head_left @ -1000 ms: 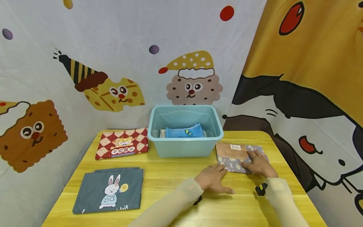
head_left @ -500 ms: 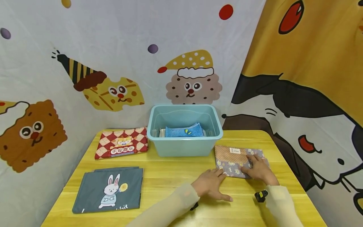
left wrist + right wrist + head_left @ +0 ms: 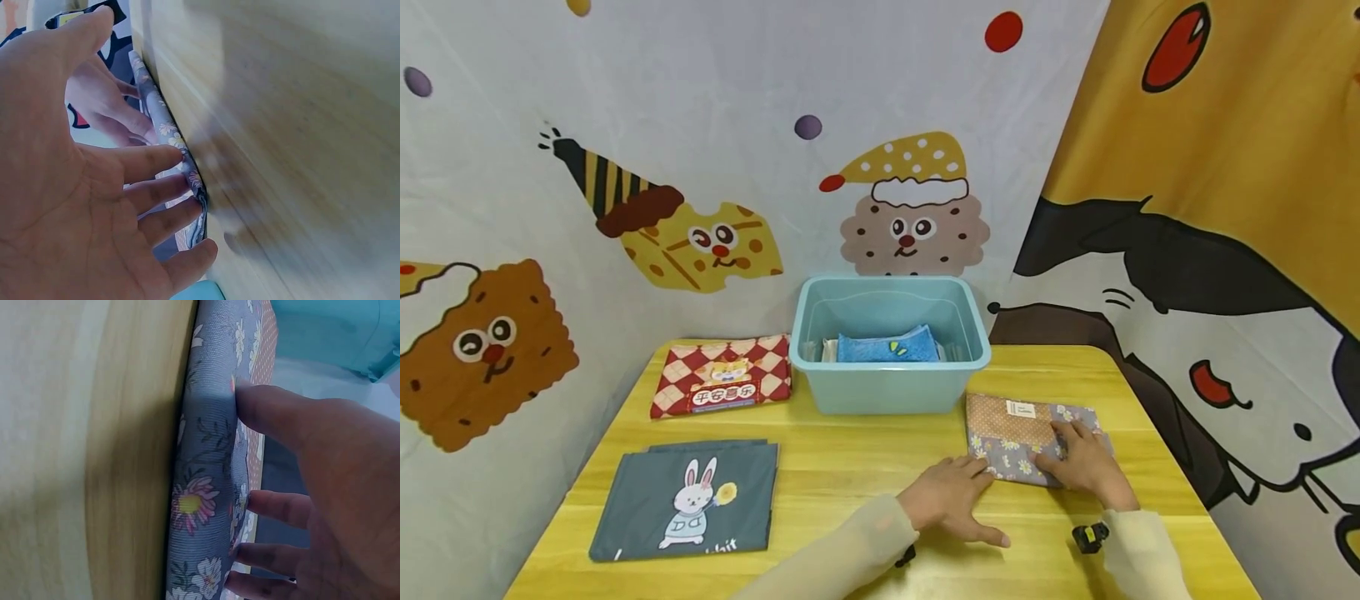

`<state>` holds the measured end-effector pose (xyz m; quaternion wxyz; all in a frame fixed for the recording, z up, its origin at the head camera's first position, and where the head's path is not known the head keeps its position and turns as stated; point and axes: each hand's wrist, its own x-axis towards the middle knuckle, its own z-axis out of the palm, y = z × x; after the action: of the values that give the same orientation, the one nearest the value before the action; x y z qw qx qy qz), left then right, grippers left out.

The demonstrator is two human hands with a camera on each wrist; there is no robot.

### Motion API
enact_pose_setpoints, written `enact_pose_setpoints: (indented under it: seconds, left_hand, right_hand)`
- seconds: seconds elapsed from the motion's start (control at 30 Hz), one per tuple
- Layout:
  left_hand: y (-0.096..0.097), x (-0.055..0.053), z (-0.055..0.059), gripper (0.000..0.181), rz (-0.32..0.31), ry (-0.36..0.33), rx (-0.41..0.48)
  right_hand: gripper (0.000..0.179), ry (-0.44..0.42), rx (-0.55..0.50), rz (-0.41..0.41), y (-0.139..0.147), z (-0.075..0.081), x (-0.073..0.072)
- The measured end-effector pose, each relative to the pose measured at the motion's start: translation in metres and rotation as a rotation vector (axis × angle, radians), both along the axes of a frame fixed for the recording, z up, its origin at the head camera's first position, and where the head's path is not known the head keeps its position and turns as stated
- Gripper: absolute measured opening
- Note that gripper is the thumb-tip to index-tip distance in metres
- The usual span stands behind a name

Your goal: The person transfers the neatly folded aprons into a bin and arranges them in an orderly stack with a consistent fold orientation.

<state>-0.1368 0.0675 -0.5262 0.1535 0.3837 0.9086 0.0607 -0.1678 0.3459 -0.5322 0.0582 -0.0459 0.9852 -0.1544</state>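
A folded cloth (image 3: 1011, 429), grey with daisies and a brown dotted band bearing a white label, lies on the right of the table. My right hand (image 3: 1090, 467) rests on its right part, fingertips and thumb pressing the top with the fingers spread. In the right wrist view the thumb (image 3: 275, 412) touches the folded floral edge. My left hand (image 3: 951, 500) reaches to the near left corner, fingers extended and thumb held apart. The left wrist view shows its fingertips (image 3: 169, 153) against the cloth's edge, close over the wood.
A light blue bin (image 3: 891, 392) at the back holds a blue cloth (image 3: 887, 346) and other items. On the left lie a red checked folded cloth (image 3: 722, 379) and a dark grey folded cloth (image 3: 625, 508) with a rabbit print. A printed curtain (image 3: 730, 108) hangs behind the table.
The floral cloth has slid toward the person and slightly left, with the right hand on it. The left hand has drawn back the same way, staying at its corner.
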Motion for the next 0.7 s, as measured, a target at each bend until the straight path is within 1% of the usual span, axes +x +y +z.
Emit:
enact_pose_setpoints:
  seconds: [0.2,0.3,0.47,0.7]
  left_hand:
    - [-0.006,0.004,0.001,0.098,0.002,-0.042,0.003]
    - [-0.009,0.007,0.003,0.098,-0.005,-0.049,0.011]
    - [-0.016,0.012,0.004,0.097,-0.018,-0.033,0.035]
    - [-0.029,0.019,0.001,0.097,-0.037,-0.017,0.062]
  right_hand:
    - [0.085,-0.029,0.012,-0.013,-0.006,0.003,0.005]
    - [0.085,-0.023,0.025,-0.007,-0.009,0.005,0.008]
    - [0.084,-0.023,0.031,-0.014,-0.013,0.005,0.014]
    - [0.085,-0.029,0.034,-0.027,-0.023,0.006,0.021]
